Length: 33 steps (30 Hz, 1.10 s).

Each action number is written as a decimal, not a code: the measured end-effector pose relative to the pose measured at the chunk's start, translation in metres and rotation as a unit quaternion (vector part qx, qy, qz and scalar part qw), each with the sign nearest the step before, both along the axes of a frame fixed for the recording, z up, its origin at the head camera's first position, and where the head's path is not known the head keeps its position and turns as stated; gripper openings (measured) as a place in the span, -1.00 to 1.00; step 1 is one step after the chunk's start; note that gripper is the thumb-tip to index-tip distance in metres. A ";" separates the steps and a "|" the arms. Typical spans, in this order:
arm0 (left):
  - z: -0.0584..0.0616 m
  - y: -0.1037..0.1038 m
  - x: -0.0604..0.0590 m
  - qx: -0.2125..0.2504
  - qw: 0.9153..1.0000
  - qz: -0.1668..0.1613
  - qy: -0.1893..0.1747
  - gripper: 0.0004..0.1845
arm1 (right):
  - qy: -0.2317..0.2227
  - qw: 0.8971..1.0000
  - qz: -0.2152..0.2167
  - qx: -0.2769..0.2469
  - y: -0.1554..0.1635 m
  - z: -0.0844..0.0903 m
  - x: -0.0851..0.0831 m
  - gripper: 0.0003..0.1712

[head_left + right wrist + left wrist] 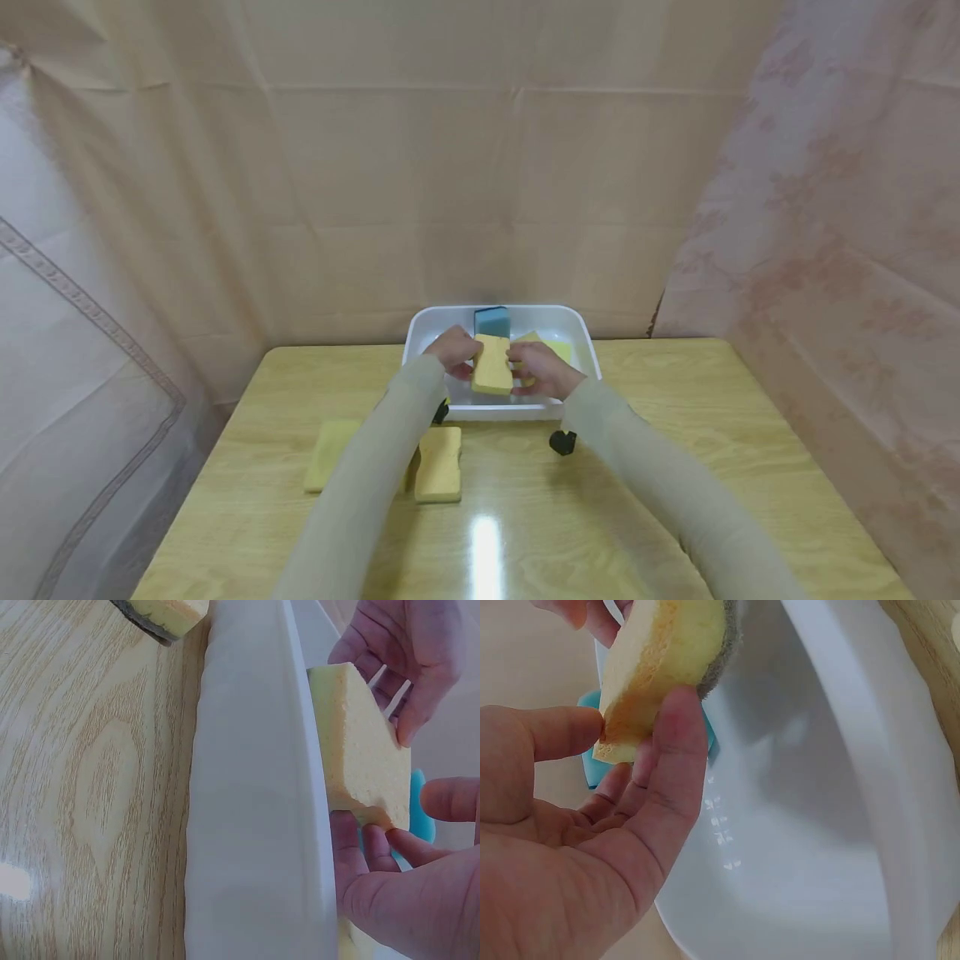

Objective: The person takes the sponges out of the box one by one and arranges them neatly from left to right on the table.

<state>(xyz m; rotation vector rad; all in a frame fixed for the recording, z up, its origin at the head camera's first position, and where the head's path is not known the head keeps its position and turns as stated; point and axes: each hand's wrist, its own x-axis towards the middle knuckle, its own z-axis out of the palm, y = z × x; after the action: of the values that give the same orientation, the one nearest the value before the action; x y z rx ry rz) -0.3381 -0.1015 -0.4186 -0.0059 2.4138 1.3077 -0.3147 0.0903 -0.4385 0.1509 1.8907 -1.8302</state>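
Over a white tray (504, 413), both hands hold one yellow sponge (492, 364) by its opposite sides. A grey scouring layer backs the sponge (686, 652) in the left wrist view. My left hand (452, 348) pinches the left edge between thumb and fingers. On the other edge, my right hand (546, 370) grips with curled fingers, its thumb (450, 799) near the front face. A blue sponge (491, 322) stands behind it at the tray's back wall. Yellow pieces (558, 349) lie in the tray's right part, partly covered by the right hand.
On the wooden table (675, 500), a yellow sponge (438, 464) lies in front of the tray. Farther left is another flat yellow sponge (330, 450), partly behind the left sleeve. Beige cloth (480, 183) hangs behind the table, with patterned cloth (862, 292) at the right.
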 end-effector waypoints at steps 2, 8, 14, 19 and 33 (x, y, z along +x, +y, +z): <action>0.000 0.003 -0.003 0.004 1.000 -0.001 0.000 -0.82 | 0.006 1.000 -0.001 0.001 0.003 0.000 -0.001 -0.49; -0.004 0.004 -0.003 -0.002 1.000 -0.006 -0.008 -0.80 | 0.004 1.000 0.000 -0.003 0.005 -0.005 0.000 -0.46; -0.002 -0.001 0.002 -0.002 1.000 0.009 0.018 -0.80 | 0.011 1.000 -0.006 -0.007 -0.002 -0.005 -0.002 -0.43; 0.005 0.000 0.006 0.016 0.999 0.011 0.029 -0.81 | 0.007 1.000 -0.018 -0.009 -0.001 0.001 -0.003 -0.38; 0.008 -0.005 0.016 0.137 0.989 0.037 0.040 -0.61 | 0.046 0.999 -0.001 -0.006 0.007 0.027 0.011 -0.38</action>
<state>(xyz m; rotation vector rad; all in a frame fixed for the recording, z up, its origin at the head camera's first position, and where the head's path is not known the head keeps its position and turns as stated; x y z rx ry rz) -0.3222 -0.1069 -0.4102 0.0345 2.2962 1.6936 -0.3036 0.0968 -0.4114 0.0647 1.9419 -1.8796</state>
